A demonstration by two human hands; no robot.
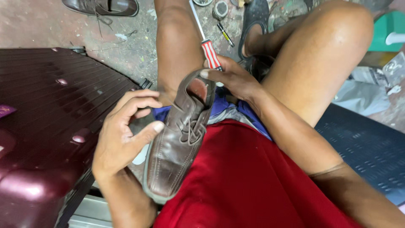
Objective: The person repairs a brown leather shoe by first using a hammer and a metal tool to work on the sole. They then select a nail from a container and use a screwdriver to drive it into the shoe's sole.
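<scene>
A worn brown leather lace-up shoe [177, 143] lies across my lap, toe toward me, heel opening away. My right hand [234, 78] grips the heel rim of the shoe and also holds a screwdriver [210, 52] with a red-and-white striped handle, its shaft pointing up and away. My left hand [124, 131] rests beside the shoe's left side, fingers curled and apart, thumb touching the leather near the laces. It holds nothing.
A dark maroon ribbed suitcase [46, 114] fills the left. A second brown shoe [103, 6] lies on the dirty floor at top left. A black sandal [255, 19], a small pen-like tool [225, 34] and round tins sit beyond my knees. A dark blue case [367, 147] is at right.
</scene>
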